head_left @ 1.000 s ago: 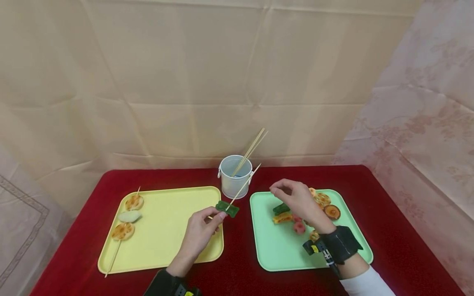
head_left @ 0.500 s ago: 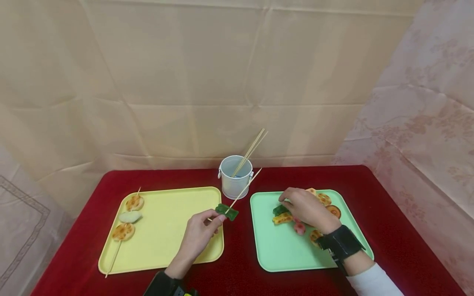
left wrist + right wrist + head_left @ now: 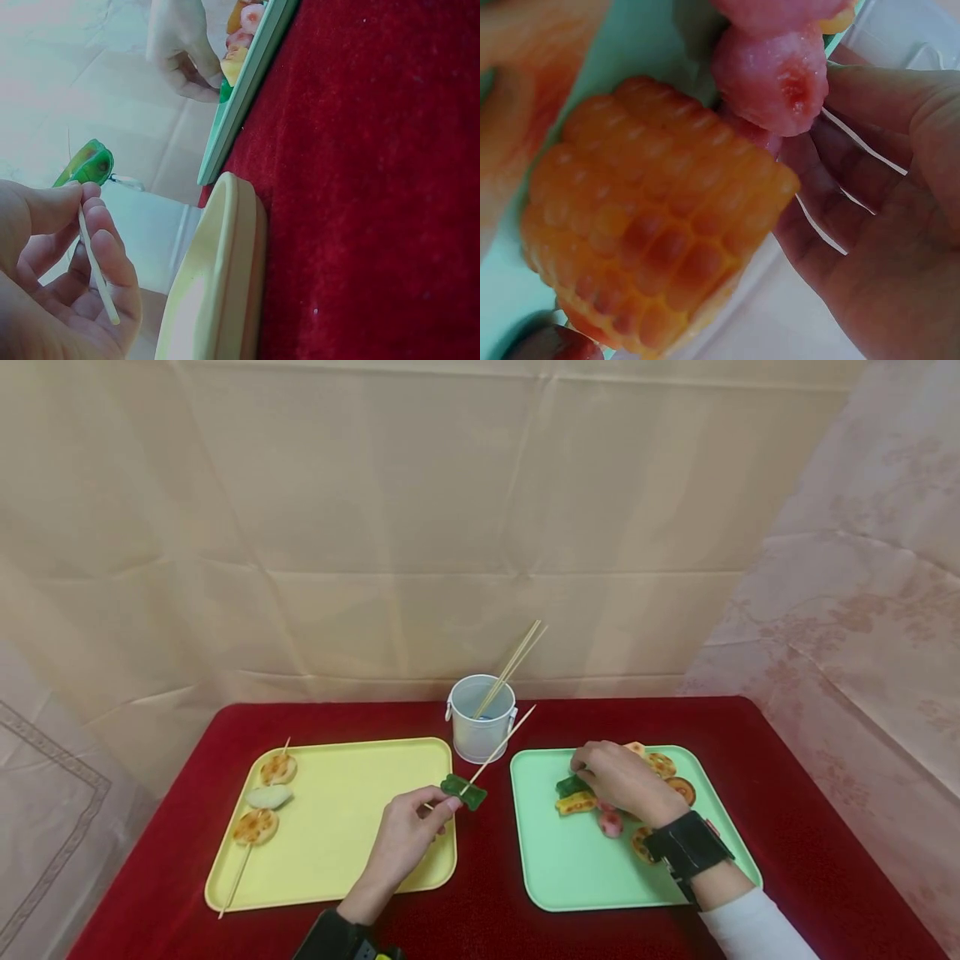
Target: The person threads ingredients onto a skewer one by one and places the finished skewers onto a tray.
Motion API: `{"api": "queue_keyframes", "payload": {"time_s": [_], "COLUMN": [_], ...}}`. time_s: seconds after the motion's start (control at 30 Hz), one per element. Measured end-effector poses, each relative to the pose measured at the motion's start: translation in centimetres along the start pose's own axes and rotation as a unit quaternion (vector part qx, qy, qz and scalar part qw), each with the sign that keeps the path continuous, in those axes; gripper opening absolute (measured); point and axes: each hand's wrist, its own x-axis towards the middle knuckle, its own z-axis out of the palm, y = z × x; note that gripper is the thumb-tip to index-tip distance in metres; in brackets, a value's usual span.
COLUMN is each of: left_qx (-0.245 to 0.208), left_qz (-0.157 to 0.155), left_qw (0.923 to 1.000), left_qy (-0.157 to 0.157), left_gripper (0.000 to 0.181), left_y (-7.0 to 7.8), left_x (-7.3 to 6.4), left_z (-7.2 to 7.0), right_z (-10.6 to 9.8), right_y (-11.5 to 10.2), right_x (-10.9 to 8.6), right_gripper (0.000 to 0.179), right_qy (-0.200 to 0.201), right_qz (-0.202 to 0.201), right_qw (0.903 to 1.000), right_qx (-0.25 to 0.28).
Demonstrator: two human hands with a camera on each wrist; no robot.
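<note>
My left hand [image 3: 408, 831] pinches a wooden skewer [image 3: 504, 745] between thumb and fingers, its tip slanting up to the right. A green pepper piece [image 3: 464, 792] is threaded on it, just beyond the fingertips; the skewer's blunt end [image 3: 101, 277] crosses the palm in the left wrist view. Over the far part of the green tray [image 3: 555, 881], my right hand [image 3: 626, 783] reaches down beside another green piece [image 3: 572, 786] and a yellow piece [image 3: 576, 803]. Pink pieces [image 3: 780, 79] hide its fingertips in the right wrist view, so a hold cannot be made out.
A yellow tray [image 3: 345, 868] carries a finished-looking skewer with browned round slices [image 3: 256, 827] and a pale piece [image 3: 268, 797]. A small white bucket [image 3: 480, 735] with several skewers [image 3: 513, 667] stands behind. A corn piece [image 3: 660, 217] and a mushroom-like round [image 3: 681, 790] lie on the green tray.
My right hand has come down and slightly right onto the food pieces, then stayed there. The left hand holds its skewer almost still, the tip dipping a little.
</note>
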Motion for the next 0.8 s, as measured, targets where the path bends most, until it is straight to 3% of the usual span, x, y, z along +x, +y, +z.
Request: {"api": "queue_keyframes", "payload": {"time_s": [0.3, 0.57, 0.8], "left_qx": [-0.001, 0.009, 0.006], "left_qz": [0.017, 0.006, 0.004], "left_qw": [0.9999, 0.9999, 1.0000], "left_qy": [0.000, 0.001, 0.005], "left_gripper": [0.013, 0.010, 0.010], "left_y": [-0.1, -0.2, -0.2], "left_x": [-0.2, -0.2, -0.2], "left_z": [-0.1, -0.2, -0.1], "right_z": [0.0, -0.6, -1.0], "right_y": [0.0, -1.0, -2.7], "right_x": [0.2, 0.1, 0.4], "right_gripper": [0.006, 0.009, 0.006], "right_qy": [0.018, 0.044, 0.082], "right_qz": [-0.020, -0.007, 0.020], "right_qw": [0.9995, 0.9945, 0.9812], "right_qx": [0.014, 0.095, 0.173]}}
